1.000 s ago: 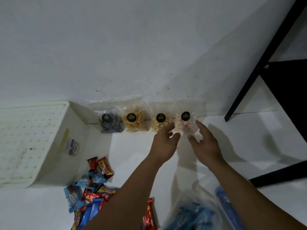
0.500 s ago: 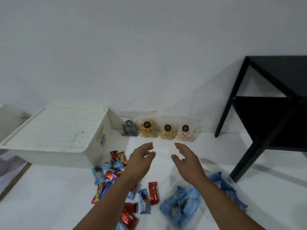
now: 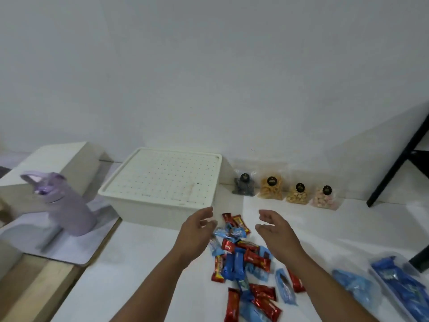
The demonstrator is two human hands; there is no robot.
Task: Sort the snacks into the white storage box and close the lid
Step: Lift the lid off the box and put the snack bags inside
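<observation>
light: dim, even, cool grey cast across wall (image 3: 209, 66) and floor. shadows: soft; black table (image 3: 399, 163) threw broad diagonal shade on wall at right; white storage box (image 3: 162, 180) shaded wall behind. glare: none. blur: purple bottle (image 3: 67, 205) smeared at left; snack wrappers (image 3: 241, 263) soft, print unreadable. distortion: wide-angle bend at edges, table leg leaned. overall sharpness low, grainy.

A plain room in a home is suggested. A bare white wall (image 3: 209, 66) fills the upper frame, a black side table (image 3: 399, 163) is seen at right, and a lilac water bottle (image 3: 67, 205) is set at left
</observation>
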